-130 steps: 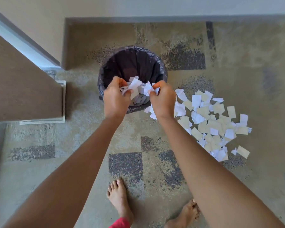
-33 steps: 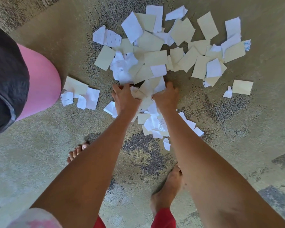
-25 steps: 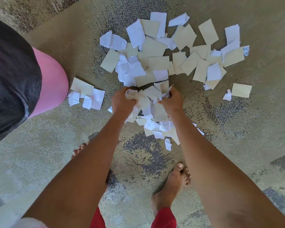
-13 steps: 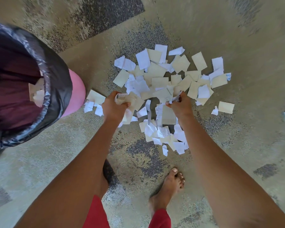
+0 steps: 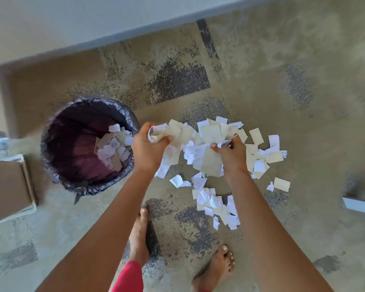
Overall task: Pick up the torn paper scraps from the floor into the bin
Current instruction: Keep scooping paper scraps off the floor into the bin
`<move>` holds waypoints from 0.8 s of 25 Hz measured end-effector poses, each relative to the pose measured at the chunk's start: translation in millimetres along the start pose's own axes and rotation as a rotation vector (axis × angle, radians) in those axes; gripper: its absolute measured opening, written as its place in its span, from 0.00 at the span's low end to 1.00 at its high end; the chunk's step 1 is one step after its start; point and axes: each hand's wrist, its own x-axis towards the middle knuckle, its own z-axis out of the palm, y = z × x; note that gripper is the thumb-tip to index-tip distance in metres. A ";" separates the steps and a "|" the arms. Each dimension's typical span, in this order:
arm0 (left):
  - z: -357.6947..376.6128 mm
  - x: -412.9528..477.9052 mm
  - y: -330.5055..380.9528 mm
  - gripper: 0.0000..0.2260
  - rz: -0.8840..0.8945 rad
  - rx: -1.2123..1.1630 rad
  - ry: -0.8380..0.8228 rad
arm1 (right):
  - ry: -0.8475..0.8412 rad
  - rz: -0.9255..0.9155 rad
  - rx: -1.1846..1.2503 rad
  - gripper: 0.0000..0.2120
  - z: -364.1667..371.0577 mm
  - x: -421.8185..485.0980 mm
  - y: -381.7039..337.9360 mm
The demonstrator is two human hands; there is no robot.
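Observation:
My left hand point(image 5: 148, 149) and my right hand point(image 5: 232, 153) each grip a bunch of torn white and cream paper scraps point(image 5: 185, 142), held between them above the floor, just right of the bin. The bin point(image 5: 51, 144) is round, lined with a dark bag, and holds several scraps inside point(image 5: 114, 149). More scraps lie on the carpet to the right point(image 5: 268, 152) and below my hands point(image 5: 215, 205). A few pieces hang loose under the held bunch.
A brown cabinet or door edge point(image 5: 6, 186) stands left of the bin. The wall base point(image 5: 135, 34) runs along the top. My bare feet point(image 5: 215, 268) stand near the bottom. A pale object point(image 5: 359, 205) sits at the right edge.
Both hands closed on a bunch of scraps from the pile and lifted it off the floor. The view pulled up and back, bringing the whole bin into sight on the left.

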 end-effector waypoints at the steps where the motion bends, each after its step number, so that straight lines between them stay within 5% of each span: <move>1: -14.2 2.3 7.7 0.13 0.001 -0.017 0.031 | -0.018 -0.022 0.000 0.11 10.1 -7.9 -13.4; 6: -87.0 14.7 23.3 0.12 -0.032 -0.052 0.219 | -0.160 -0.086 -0.057 0.17 78.6 -44.7 -54.5; 13: -155.7 29.4 -5.0 0.11 -0.140 -0.059 0.421 | -0.257 -0.156 -0.188 0.11 186.7 -77.6 -59.5; 17: -173.5 40.3 -26.0 0.11 -0.195 -0.001 0.450 | -0.254 -0.153 -0.327 0.11 230.7 -77.1 -39.7; 20: -181.5 46.6 -37.0 0.15 -0.226 0.075 0.436 | -0.229 -0.132 -0.460 0.21 249.0 -75.4 -24.6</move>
